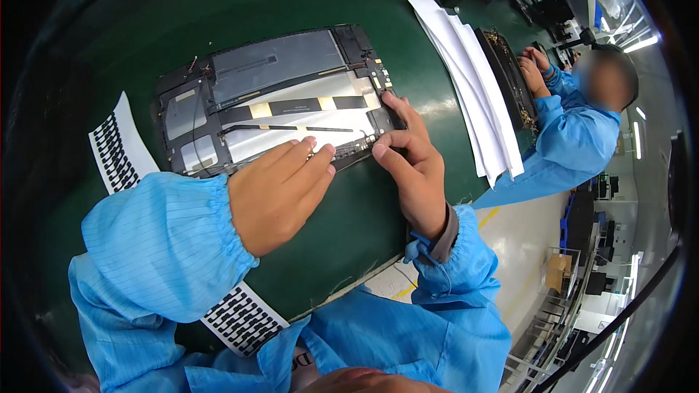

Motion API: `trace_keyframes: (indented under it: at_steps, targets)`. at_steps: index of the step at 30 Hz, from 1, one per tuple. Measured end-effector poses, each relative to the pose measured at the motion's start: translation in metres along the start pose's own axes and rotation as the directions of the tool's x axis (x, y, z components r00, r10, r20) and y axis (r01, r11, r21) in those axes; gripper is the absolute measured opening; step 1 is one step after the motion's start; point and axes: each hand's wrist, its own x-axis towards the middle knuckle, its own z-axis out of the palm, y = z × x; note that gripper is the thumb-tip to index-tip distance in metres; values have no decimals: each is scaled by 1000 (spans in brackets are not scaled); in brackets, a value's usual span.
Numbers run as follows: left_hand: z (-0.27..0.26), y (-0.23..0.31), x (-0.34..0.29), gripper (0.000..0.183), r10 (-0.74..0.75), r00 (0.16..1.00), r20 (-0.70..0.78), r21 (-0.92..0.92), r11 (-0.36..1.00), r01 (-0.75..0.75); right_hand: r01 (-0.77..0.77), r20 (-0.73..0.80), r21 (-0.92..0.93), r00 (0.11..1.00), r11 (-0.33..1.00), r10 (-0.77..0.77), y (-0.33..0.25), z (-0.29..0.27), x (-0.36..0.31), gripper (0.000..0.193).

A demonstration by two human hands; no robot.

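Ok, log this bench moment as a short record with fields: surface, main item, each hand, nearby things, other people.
surface: dark green mat
main item: opened flat device panel, innards up, black strips across silver sheet
left hand: open, fingers flat on panel's near edge
right hand: fingertips pressing at panel's near right corner
nearby: sheet of small black pads left of the panel; another pad sheet at mat's near edge; white paper stack to the right
other people: co-worker in blue coat at another panel
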Motion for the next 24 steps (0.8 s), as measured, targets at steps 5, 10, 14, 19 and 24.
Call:
trace_keyframes:
  at_steps: [5, 10, 14, 19, 24]
  targets:
    - [0, -1, 4, 29, -17, 998, -64, -46, 999, 14, -13, -37, 12, 999, 1000, 13, 5, 4, 0, 6]
    - [-2, -1, 3, 29, -37, 997, -74, -38, 999, 34, -29, -38, 44, 999, 999, 30, 2, 4, 1, 7]
    - [-1, 0, 3, 28, -38, 995, -89, -41, 999, 34, -30, -39, 31, 999, 999, 31, 3, 4, 0, 7]
    - [-2, 0, 3, 29, -37, 996, -76, -28, 999, 34, -4, -48, -4, 999, 1000, 4, 4, 6, -1, 7]
    - [-7, 1, 5, 30, -19, 1000, -22, -16, 1000, 19, -6, -41, -23, 999, 1000, 5, 2, 5, 0, 7]
